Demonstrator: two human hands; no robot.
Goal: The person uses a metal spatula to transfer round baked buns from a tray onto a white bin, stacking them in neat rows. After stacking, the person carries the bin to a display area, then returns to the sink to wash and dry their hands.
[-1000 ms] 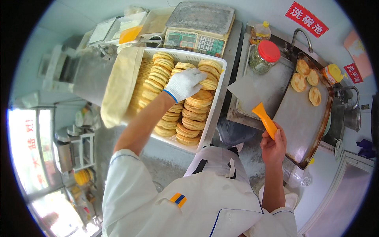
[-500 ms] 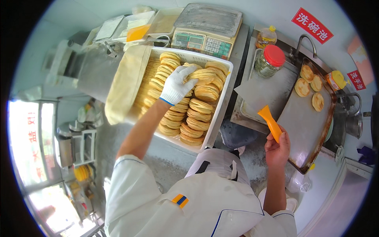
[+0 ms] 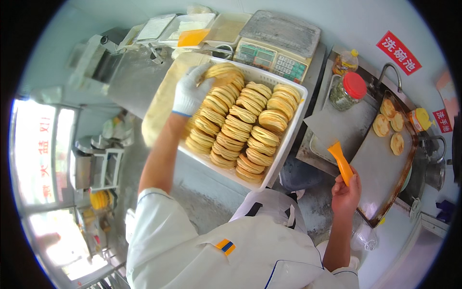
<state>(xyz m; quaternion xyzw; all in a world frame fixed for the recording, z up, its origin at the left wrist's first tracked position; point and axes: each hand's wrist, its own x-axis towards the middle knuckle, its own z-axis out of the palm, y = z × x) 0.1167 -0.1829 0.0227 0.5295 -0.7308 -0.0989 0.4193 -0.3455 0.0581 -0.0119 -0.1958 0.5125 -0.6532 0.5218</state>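
Observation:
My left hand (image 3: 189, 94), in a white knit glove with a blue cuff, grips a layered round flatbread (image 3: 222, 72) near the far left corner of a white plastic crate (image 3: 288, 164). Rows of similar golden flatbreads (image 3: 237, 128) stand on edge, packed together in the crate. A beige cloth (image 3: 166, 96) is folded back over the crate's left side. Out to the right, my bare right hand (image 3: 347, 193) is closed round the handle of an orange spatula (image 3: 340, 161), its flared end pointing up and away.
A baking tray (image 3: 385, 166) with several browned flatbreads lies over the sink area at right. Beside it are a red-lidded jar (image 3: 347, 91) and a tap (image 3: 389, 72). A scale (image 3: 274, 45) and shallow tubs (image 3: 226, 29) stand behind the crate.
My left hand has shifted from the crate's middle to its far left, carrying the flatbread. The view has turned, so the crate appears further right. My right hand still holds the spatula.

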